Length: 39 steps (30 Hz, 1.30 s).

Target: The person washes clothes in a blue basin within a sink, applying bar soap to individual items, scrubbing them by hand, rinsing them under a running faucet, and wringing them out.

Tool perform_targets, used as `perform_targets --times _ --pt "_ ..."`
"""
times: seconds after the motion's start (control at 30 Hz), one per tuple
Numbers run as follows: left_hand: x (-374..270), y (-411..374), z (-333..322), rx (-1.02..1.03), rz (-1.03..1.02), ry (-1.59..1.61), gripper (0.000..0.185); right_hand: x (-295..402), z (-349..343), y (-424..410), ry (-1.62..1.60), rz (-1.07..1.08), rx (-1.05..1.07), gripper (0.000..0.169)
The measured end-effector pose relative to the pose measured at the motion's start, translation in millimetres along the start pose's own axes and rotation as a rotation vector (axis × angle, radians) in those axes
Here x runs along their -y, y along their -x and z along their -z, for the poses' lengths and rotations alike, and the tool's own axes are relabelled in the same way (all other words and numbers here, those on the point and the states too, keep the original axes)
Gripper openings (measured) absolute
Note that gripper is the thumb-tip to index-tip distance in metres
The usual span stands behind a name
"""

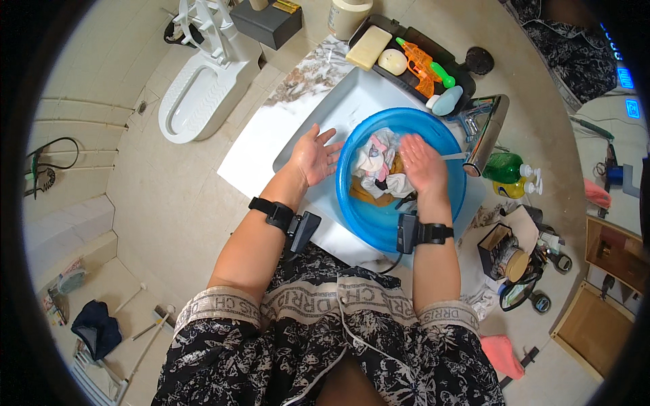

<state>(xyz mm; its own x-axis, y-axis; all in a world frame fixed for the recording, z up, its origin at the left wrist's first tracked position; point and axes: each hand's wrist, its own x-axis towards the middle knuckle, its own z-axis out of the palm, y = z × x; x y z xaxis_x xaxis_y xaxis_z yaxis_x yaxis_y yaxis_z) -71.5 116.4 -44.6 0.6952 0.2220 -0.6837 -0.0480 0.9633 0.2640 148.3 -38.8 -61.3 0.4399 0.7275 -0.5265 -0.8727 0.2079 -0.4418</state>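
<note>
A round blue plastic basin (354,215) stands in the white sink (312,127). Wet clothes lie inside, among them a white and pink printed garment (375,157) and a mustard-coloured cloth (373,197). My left hand (316,156) is palm up, fingers spread, just outside the basin's left rim, holding nothing. Over the right part of the basin is my right hand (422,165), flat and wet, its fingers extended near the clothes; it grips nothing. A thin stream of water comes from the chrome faucet (486,134) and passes behind my right hand.
A black tray (406,33) at the back holds a soap bar (369,47), a round soap (392,62) and an orange toy water gun (420,63). Green (501,168) and yellow (509,188) pump bottles stand right of the faucet. Jars and small items crowd the right counter. A squat toilet (198,101) is at left.
</note>
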Motion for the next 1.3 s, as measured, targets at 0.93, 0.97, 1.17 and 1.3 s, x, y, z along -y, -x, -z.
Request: perform_targets --times 0.93,0.97,1.17,1.3 --pt "-15 10 14 -0.054 -0.024 -0.073 0.061 0 -7 5 0.376 0.050 -0.010 0.041" --pt "-16 13 12 -0.064 -0.039 -0.097 0.061 -11 -35 11 0.210 -0.062 -0.043 0.040" --pt "-20 18 -17 0.092 -0.113 -0.174 0.057 -54 -77 39 0.320 -0.266 0.243 0.037" --pt "-17 25 -37 0.059 -0.137 -0.254 0.050 -14 2 36 0.444 -0.137 0.084 0.038"
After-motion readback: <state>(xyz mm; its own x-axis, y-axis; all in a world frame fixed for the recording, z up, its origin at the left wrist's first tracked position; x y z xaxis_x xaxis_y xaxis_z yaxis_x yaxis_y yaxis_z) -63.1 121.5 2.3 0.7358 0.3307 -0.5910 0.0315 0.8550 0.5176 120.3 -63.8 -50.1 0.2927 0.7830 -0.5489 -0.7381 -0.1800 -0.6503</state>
